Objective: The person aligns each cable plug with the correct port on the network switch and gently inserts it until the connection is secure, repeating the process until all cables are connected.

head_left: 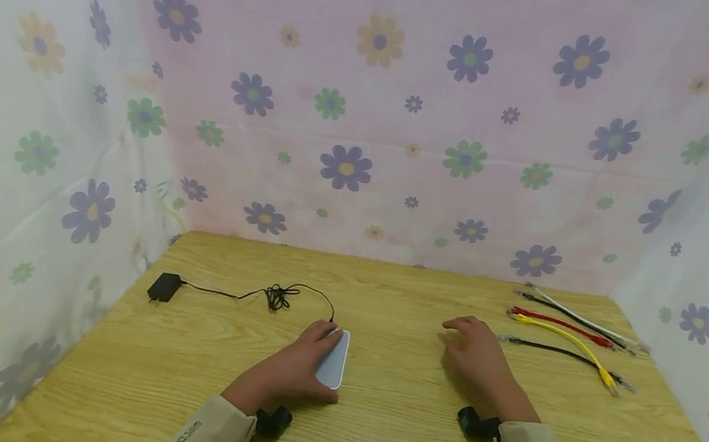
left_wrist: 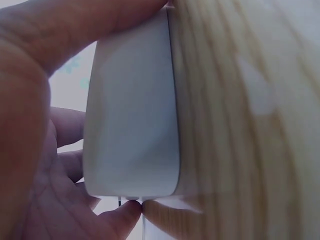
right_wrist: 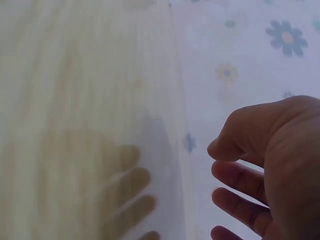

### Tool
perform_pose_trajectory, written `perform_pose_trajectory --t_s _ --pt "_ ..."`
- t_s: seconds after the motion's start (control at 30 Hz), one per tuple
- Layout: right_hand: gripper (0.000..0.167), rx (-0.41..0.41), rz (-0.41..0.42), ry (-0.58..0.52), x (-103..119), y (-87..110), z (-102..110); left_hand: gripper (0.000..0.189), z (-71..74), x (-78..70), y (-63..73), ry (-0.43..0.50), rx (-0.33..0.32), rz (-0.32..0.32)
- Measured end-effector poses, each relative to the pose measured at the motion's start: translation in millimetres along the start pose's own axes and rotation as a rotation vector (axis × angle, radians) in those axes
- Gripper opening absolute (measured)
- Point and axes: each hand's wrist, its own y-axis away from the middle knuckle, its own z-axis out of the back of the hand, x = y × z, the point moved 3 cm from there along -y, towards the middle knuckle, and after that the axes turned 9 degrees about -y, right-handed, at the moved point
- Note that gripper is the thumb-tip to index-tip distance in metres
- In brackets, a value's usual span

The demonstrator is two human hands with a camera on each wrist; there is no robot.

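A slim white box-shaped device (head_left: 332,360) lies on the table, with a thin black cord running from its far end. My left hand (head_left: 298,364) grips it from the left, thumb at the near end and fingers at the far end. In the left wrist view, the device's smooth pale face (left_wrist: 132,115) fills the middle; no ports or markings show. My right hand (head_left: 478,357) is over the table to the right of the device, holding nothing, fingers loosely bent. The right wrist view shows the right hand (right_wrist: 270,170) with its fingers apart and their shadow on the table.
The cord (head_left: 279,296), partly bundled, leads to a black power adapter (head_left: 165,287) at the left. Several short network cables lie at the right, including a yellow one (head_left: 571,337), a red one (head_left: 563,324) and a white one (head_left: 574,310). Flowered cloth (head_left: 400,130) walls the table's back and sides.
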Motion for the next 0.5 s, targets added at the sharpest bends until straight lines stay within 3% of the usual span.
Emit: perform_pose_trajectory --t_s 0.5 --pt "0.036 -0.019 -0.029 0.045 -36.7 -0.2 32.5 0.102 -0.9 1.8 -0.3 0.013 0.003 -0.009"
